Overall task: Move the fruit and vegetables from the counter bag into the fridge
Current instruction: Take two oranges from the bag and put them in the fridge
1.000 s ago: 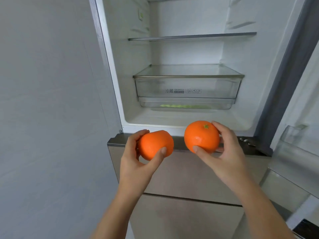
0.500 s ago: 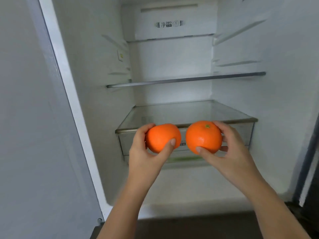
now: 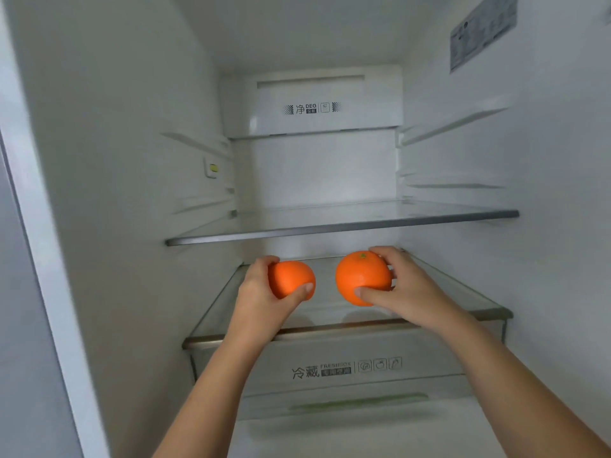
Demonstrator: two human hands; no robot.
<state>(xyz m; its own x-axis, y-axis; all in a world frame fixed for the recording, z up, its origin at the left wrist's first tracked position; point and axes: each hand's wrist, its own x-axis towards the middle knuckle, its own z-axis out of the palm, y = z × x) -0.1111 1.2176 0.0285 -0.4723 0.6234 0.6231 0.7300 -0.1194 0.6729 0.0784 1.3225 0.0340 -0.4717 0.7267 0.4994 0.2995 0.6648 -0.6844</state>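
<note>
Both arms are reaching into the open fridge (image 3: 109, 160), one fruit per hand. The left hand (image 3: 261, 294) is gripping the smaller orange (image 3: 292, 277), fingers curling round its far left side and thumb pressing on the near right side. The right hand (image 3: 408, 289) is gripping the bigger orange (image 3: 362, 276) w/ thumb across the lower front and fingers wrapping over the right side & back. Its green stem end is pointing up.

The 2 oranges are sitting side by side w/ a clear gap btw them. Both are hovering over the lower glass shelf (image 3: 330, 329), approx mid-depth. Can't tell if either is touching the glass, though faint reflections are showing on it right beneath.

The upper glass shelf (image 3: 330, 226) is running across just above the hands. Under the lower shelf the clear crisper drawer (image 3: 330, 352) is sitting closed, w/ a printed label on its front and something green & blurry (image 3: 357, 403) showing thru its lower part. A deodoriser panel (image 3: 312, 107) is sitting on the back wall up top, a small switch (image 3: 211, 167) on the left wall, a sticker (image 3: 482, 31) on the right wall.
</note>
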